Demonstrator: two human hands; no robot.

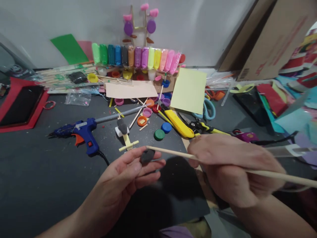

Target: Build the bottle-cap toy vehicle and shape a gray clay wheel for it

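Note:
Resting on the fingers of my left hand (121,180) is a small black lump of modelling clay (147,156), with the thumb against it. A long thin wooden stick (173,151) is gripped in my right hand (228,168); its far tip lies at the upper edge of the clay, and whether it presses in I cannot tell. Just beyond my left hand stands a small figure of pale yellow sticks (127,140) with a dark grey lump (122,126) and a white piece on it.
A blue glue gun (86,132) with a clear glue stick lies left. Green (159,134) and blue caps (166,127), a yellow utility knife (179,124) and pliers (195,126) lie ahead. Behind them are yellow paper (189,91) and a row of coloured clay packs (137,58).

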